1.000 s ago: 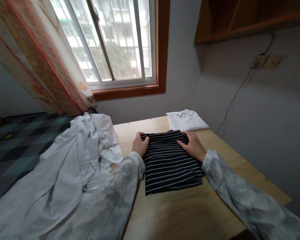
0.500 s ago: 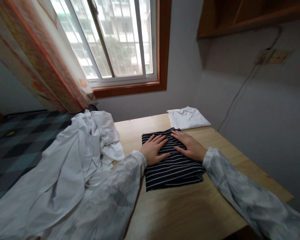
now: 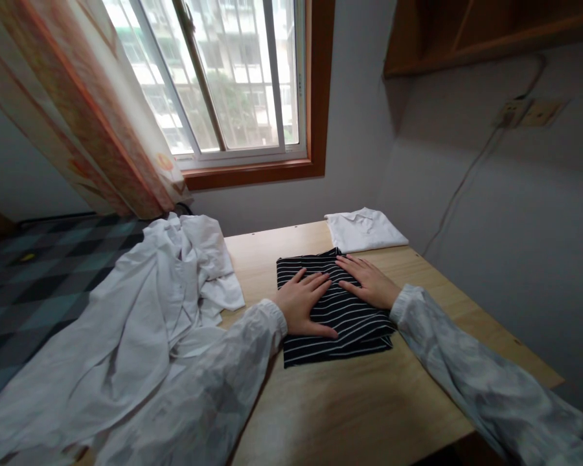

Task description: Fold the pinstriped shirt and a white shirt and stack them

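A black garment with white stripes (image 3: pixel 340 346), folded into a rough rectangle, lies on the wooden table (image 3: pixel 359 401). My left hand (image 3: pixel 302 303) rests flat on its left half, fingers stretched and thumb spread toward me. On the upper right part lies my right hand (image 3: pixel 369 281), palm down with its fingers apart. Neither hand grips the cloth. At the garment's lower right edge, several layers of cloth show slightly uneven.
A folded white shirt (image 3: pixel 365 230) lies at the table's far right corner. Loose white clothes (image 3: pixel 140 317) are heaped along the left side, beside a checked bed (image 3: pixel 43 272). Beyond stand a window (image 3: pixel 238 84) and a curtain (image 3: pixel 92 110); a shelf (image 3: pixel 447 58) hangs at right.
My left hand has slid slightly toward me over the striped cloth, its thumb spreading lower. My right hand has barely shifted, and the garment keeps its place.
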A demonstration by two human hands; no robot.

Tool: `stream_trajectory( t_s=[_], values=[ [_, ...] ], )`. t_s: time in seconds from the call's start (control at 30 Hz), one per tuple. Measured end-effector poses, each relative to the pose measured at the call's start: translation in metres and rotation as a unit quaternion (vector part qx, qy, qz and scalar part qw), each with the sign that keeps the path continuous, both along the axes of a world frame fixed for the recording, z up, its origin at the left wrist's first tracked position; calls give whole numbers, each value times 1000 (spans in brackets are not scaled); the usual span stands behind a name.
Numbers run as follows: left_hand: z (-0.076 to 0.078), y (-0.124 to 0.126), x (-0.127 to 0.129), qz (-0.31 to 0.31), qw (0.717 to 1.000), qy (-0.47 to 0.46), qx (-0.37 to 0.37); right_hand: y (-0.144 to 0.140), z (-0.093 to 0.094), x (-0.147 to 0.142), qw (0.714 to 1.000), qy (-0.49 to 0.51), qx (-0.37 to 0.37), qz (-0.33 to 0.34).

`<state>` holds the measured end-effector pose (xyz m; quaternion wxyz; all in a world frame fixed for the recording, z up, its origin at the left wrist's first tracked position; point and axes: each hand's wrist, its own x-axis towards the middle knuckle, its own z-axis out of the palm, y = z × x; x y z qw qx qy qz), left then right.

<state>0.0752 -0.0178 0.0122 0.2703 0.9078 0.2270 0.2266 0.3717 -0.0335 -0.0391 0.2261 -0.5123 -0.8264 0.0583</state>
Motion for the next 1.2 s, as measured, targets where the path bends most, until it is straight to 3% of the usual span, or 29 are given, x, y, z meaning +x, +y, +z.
stream_trajectory(
  t_s=[0.07, 0.17, 0.37, 0.53, 0.63, 0.8, 1.03, 1.2],
  values=[
    [4, -13, -1, -41, 999, 8, -3, 0, -2, -1, 1000, 1, 11, -9],
    [10, -26, -5, -52, 998, 23, -7, -1, -2, -4, 999, 1, 27, -19],
    [16, -22, -19, -70, 997, 17, -4, -5, 16, -9, 999, -2, 42, -28],
    [22, 6, -61, -28, 995, 88, 46, -11, 36, -2, 998, 52, 24, 5],
    [28, 18, -94, 22, 990, 123, 69, -17, 38, 5, 995, 76, -8, 58],
    [34, 6, -122, 22, 991, 115, 63, -22, 30, 23, 990, 54, 20, 129],
    [17, -6, -108, -50, 975, 167, 139, 1, 32, 37, 984, -4, 17, 175],
    [-1, 2, -105, -36, 951, 214, 220, 14, 19, 29, 976, 10, 47, 215]
  ],
)
